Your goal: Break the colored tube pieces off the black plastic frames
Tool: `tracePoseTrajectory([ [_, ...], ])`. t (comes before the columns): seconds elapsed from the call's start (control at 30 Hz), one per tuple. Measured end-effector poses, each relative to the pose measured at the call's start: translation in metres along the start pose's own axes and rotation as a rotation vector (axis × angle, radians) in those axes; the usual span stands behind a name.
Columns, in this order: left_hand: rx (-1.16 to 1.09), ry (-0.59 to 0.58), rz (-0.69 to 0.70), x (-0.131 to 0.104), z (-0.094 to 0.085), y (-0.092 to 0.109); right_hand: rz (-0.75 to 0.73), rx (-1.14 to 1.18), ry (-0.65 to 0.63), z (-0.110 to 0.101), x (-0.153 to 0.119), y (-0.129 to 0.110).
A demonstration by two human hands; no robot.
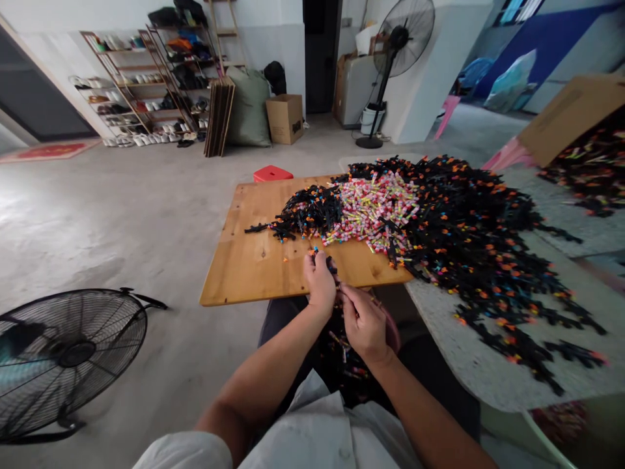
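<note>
My left hand [319,284] is closed around a small black toy gun [331,266] with orange and blue bits at its far end, just over the front edge of the wooden board [244,260]. My right hand [364,320] meets it from the right, thumb and fingers pinched at the near end of the toy; what exactly they pinch is hidden. Beyond my hands lies a small heap of black toy guns [312,210], touching a pile of little pink, white and yellow tubes [375,205]. Below, between my legs, a pink-rimmed container [392,331] holds more dark pieces.
A large heap of black toy guns [469,221] spreads over the speckled table [454,326] at the right. A cardboard box [571,114] spills more pieces behind it. On the left stands a floor fan [73,355]. A red stool [272,173] is behind the board.
</note>
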State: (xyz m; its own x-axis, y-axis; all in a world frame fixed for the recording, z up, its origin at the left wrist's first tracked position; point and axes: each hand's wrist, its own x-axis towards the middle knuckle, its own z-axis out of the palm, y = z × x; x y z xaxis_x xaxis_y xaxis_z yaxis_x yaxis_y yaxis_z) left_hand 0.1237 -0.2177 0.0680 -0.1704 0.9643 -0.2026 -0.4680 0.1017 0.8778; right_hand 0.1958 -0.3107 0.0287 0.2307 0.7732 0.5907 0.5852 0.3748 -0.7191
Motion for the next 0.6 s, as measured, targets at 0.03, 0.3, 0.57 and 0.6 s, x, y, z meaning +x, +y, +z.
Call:
tracePoseTrajectory([
  [0.03, -0.007, 0.003, -0.009, 0.000, -0.001, -0.001, 0.090, 0.057, -0.008, 0.000, -0.001, -0.001],
  [0.3, 0.041, -0.034, 0.103, 0.002, -0.010, -0.016, 0.502, 0.319, -0.129, -0.009, 0.000, -0.012],
  [0.57, 0.042, -0.069, 0.121, 0.000, -0.008, -0.030, 0.343, 0.111, -0.072, -0.001, -0.012, -0.011],
  [0.6, 0.055, -0.072, 0.078, 0.000, -0.010, -0.033, 0.401, 0.186, -0.052, -0.001, -0.014, -0.006],
])
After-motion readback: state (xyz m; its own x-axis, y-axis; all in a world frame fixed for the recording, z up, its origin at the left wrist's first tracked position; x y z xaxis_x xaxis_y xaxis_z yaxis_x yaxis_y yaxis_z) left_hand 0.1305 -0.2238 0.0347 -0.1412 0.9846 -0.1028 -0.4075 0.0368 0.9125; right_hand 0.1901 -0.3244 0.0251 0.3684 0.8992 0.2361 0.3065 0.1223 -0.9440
